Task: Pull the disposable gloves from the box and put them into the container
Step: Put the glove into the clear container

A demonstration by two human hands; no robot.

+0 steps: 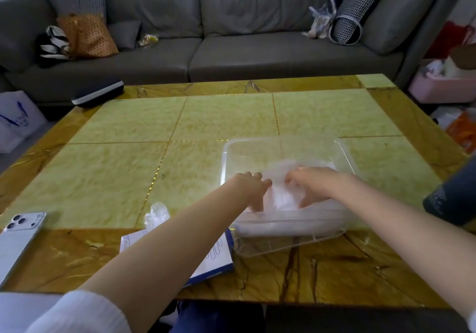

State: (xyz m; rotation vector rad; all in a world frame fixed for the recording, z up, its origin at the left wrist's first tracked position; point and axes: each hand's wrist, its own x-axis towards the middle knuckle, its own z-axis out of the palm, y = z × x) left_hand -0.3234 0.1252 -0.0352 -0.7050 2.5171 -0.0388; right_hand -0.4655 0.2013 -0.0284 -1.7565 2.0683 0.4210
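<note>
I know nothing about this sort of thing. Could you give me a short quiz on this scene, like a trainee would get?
1. True or false: the phone lies inside the container.
2. What lies on the table under the person's left forearm? A) the glove box B) the phone C) a cushion
3. Fill the gap: the left hand and the right hand are both on the gloves inside the clear ____.

Key: 1 false, since the phone lies on the table at the far left; 2 A; 3 container.
</note>
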